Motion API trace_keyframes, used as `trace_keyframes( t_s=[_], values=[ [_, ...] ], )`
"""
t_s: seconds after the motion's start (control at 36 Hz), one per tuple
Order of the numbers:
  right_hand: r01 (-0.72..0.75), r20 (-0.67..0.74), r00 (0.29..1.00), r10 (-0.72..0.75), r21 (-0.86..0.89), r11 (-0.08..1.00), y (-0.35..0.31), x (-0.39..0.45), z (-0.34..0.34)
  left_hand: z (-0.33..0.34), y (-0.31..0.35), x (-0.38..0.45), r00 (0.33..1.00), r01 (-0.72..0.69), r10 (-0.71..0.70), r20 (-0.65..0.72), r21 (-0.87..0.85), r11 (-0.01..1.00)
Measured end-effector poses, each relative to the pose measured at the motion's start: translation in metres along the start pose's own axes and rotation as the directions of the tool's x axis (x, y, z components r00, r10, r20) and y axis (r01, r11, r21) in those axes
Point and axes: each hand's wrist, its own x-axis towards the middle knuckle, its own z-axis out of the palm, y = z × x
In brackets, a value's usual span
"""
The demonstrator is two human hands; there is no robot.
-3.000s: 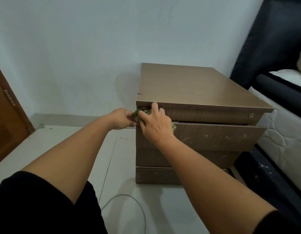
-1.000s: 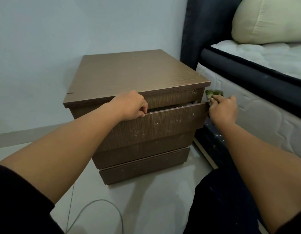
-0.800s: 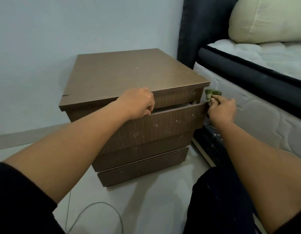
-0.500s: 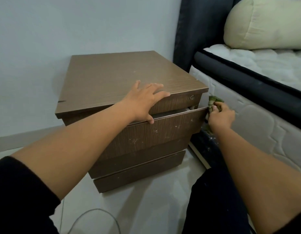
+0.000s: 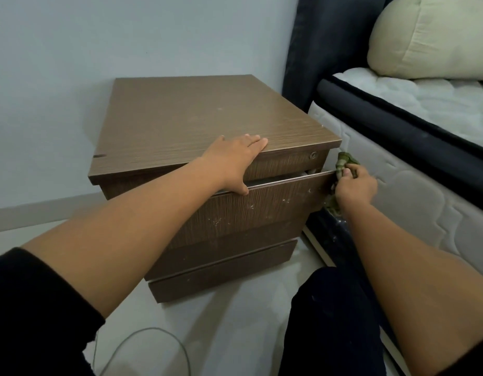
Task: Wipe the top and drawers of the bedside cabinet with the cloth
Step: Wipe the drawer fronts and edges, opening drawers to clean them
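Observation:
The brown bedside cabinet (image 5: pixel 186 118) stands against the wall beside the bed. One drawer (image 5: pixel 267 204) below the top front panel is pulled out a little, and its front is speckled with white marks. My left hand (image 5: pixel 232 161) lies flat on the front edge of the cabinet top, fingers straight, thumb down at the drawer's upper edge. My right hand (image 5: pixel 355 185) grips a bunched green cloth (image 5: pixel 344 161) against the right end of that drawer front. Part of the cloth hangs below my hand.
The mattress (image 5: pixel 413 169) and dark bed frame (image 5: pixel 397 123) stand close on the cabinet's right, leaving a narrow gap. A cream pillow (image 5: pixel 430 36) lies on the bed. A grey cable (image 5: pixel 153 346) loops on the pale floor. My dark-clad knee (image 5: pixel 329 321) is at lower right.
My left hand let go of the drawer's top edge and moved up to lie flat on the cabinet top. My right hand with the cloth slid slightly down the drawer's right end.

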Motion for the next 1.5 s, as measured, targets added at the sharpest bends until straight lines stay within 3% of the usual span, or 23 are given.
trace_keyframes(
  t_s=[0.36, 0.89, 1.08, 1.28, 1.5],
  values=[
    [-0.013, 0.007, 1.000, 0.013, -0.014, 1.000, 0.005, -0.006, 0.002, 0.008, -0.006, 0.007, 0.999, -0.010, 0.011, -0.042, 0.042, 0.999],
    [-0.190, 0.065, 0.981, 0.183, 0.131, 0.973, -0.004, -0.019, 0.006, 0.010, -0.020, -0.007, 0.999, -0.021, 0.015, -0.036, -0.149, 0.989],
    [-0.250, 0.107, 0.967, 0.233, 0.195, 0.948, -0.016, -0.030, 0.012, -0.001, -0.034, -0.021, 0.997, 0.031, -0.013, 0.081, -0.223, 0.974],
    [-0.318, 0.097, 0.948, 0.303, 0.229, 0.920, -0.021, -0.035, 0.018, -0.009, -0.036, -0.026, 0.991, 0.050, -0.017, 0.130, -0.257, 0.965],
    [-0.315, 0.168, 0.944, 0.284, 0.212, 0.925, -0.025, -0.064, 0.028, -0.010, -0.049, -0.034, 0.985, 0.089, -0.043, 0.169, -0.278, 0.956]
  ],
)
